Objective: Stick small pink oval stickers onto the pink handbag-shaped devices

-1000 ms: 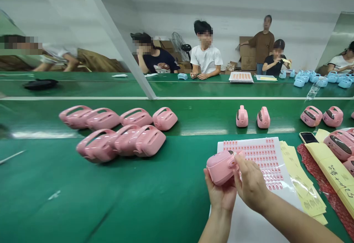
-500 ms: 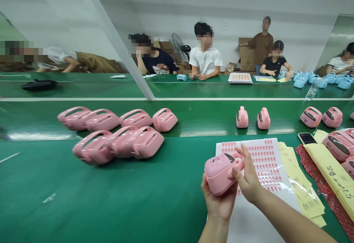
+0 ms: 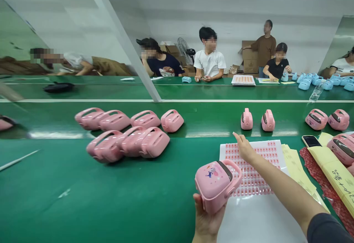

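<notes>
My left hand (image 3: 206, 219) grips a pink toy case (image 3: 217, 184) from below, holding it up near the bottom of the view; a small cartoon print shows on its top. My right hand (image 3: 243, 148) reaches forward over the white sticker sheet (image 3: 262, 169), its index finger pointing out at the sheet's upper left corner and nothing visibly held. Rows of small pink stickers cover that sheet.
Several pink cases (image 3: 129, 134) lie on the green belt (image 3: 83, 191) at left; two more (image 3: 257, 120) stand behind the sheet and others (image 3: 328, 119) sit at right. A phone (image 3: 311, 141), yellow papers (image 3: 336, 171) and a red cloth lie at right. Several people sit across the far table.
My right hand let go of the pink case and stretched forward to the sticker sheet. My left hand lowered the case toward me and turned its printed top up.
</notes>
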`<action>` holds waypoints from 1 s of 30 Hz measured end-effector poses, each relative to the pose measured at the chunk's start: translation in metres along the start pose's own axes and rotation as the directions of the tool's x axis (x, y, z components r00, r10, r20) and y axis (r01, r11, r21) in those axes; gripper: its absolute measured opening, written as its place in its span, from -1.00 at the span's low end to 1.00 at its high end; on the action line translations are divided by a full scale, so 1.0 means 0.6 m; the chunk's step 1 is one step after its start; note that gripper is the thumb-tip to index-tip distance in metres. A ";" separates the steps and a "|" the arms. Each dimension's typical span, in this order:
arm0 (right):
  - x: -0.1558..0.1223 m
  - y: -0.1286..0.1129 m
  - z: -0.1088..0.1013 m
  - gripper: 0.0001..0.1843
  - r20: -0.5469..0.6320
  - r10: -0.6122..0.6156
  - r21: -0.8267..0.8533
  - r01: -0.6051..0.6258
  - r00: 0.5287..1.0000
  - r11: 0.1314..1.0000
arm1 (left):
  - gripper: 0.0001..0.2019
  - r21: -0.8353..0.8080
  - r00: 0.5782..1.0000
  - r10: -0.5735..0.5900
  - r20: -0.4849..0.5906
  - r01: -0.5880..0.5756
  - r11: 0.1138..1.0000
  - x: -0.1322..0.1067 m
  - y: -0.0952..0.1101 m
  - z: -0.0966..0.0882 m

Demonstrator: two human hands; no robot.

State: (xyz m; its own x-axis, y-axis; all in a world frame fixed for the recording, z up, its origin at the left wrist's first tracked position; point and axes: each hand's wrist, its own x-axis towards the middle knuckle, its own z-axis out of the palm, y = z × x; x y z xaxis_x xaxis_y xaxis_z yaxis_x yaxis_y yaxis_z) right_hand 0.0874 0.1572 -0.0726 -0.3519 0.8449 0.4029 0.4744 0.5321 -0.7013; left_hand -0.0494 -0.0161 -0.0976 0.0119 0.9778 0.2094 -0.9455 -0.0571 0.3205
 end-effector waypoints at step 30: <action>-0.130 -0.209 -0.161 -0.46 0.366 0.155 0.621 -0.365 0.918 0.694 | -0.02 0.819 0.826 0.089 0.557 -0.564 0.109 0.030 0.003 0.070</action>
State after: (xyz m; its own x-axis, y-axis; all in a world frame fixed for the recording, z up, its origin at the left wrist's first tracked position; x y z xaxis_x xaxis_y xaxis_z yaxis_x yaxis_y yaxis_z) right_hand 0.1335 0.0302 0.0407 -0.5449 0.8372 0.0458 -0.0435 0.0264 -0.9987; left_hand -0.0372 -0.0073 -0.0545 0.1065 0.6897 0.7162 0.1570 -0.7229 0.6728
